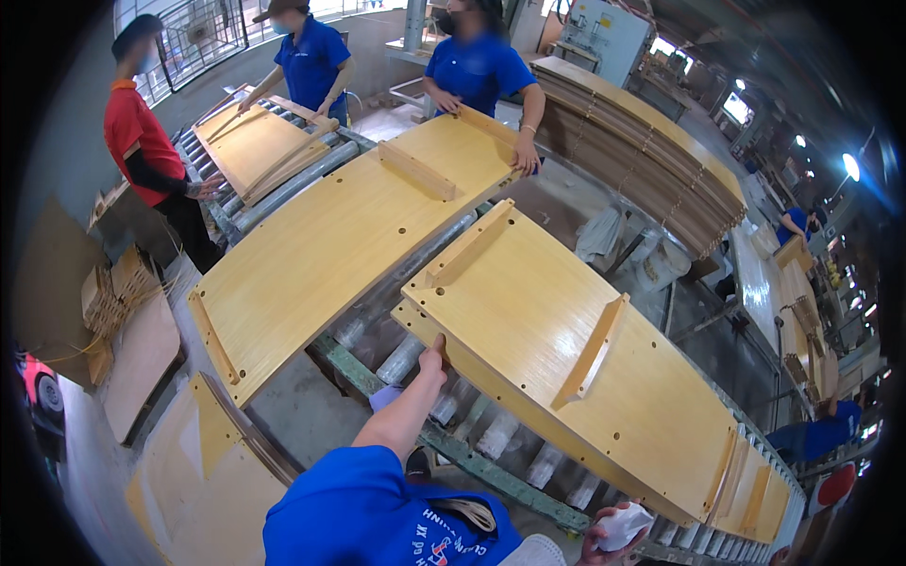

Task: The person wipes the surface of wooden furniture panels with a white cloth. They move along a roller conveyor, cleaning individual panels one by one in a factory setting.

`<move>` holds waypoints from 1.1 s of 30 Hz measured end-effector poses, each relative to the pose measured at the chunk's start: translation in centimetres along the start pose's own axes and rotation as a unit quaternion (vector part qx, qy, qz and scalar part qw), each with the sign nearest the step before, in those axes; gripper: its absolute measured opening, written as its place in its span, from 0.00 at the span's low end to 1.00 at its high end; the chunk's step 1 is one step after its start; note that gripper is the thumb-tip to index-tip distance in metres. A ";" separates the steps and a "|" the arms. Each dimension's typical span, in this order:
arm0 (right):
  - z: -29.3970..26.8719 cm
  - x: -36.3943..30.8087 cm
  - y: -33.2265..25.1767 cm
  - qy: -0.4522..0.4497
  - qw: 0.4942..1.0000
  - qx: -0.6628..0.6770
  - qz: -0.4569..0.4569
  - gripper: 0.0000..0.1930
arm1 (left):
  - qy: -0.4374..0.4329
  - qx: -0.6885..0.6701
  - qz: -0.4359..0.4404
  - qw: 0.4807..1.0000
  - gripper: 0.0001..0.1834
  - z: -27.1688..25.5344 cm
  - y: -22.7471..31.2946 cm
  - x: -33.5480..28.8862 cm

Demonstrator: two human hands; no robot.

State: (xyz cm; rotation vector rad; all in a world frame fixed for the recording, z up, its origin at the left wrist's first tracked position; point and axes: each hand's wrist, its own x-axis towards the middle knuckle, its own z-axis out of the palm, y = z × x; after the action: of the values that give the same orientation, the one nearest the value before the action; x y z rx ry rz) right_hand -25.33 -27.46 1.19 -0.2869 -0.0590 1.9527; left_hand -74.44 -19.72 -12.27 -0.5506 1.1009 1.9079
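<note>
In front of me a long yellow wooden panel (538, 302) with wooden cross battens (593, 349) and small round holes lies on a roller conveyor. The corner of another board (410, 322) shows beneath it. My left hand (432, 365) is at the panel's near left edge, thumb up against its side, the other fingers mostly hidden. Low in the view, beside the panel's near long edge, my right hand (596, 545) is closed around a crumpled white cloth (621, 524).
A second long panel (321, 255) lies to the left, with a co-worker's hands (524, 156) at its far end. Two more people stand by another panel (255, 141). Stacked brown boards (623, 132) rise behind. The conveyor's green frame (491, 481) runs close before me.
</note>
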 end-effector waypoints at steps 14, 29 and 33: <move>2.3 9.4 0.7 -0.035 0.998 0.034 -0.031 0.34 | -0.022 0.343 0.246 0.906 0.12 -4.6 1.2 -5.1; 0.1 36.0 1.0 0.181 0.950 -0.169 -0.190 0.20 | -0.248 0.768 0.536 0.247 0.26 16.7 -9.7 -5.4; 1.0 40.8 3.8 0.222 0.888 -0.255 -0.312 0.19 | -0.247 0.783 0.514 0.246 0.26 16.7 -9.7 -5.8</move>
State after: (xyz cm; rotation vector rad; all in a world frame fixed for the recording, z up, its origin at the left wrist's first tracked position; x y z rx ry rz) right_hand -43.79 8.52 -5.59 -0.9355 -0.3278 1.1652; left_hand -62.54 -5.57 -4.26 2.1798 2.2525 0.3615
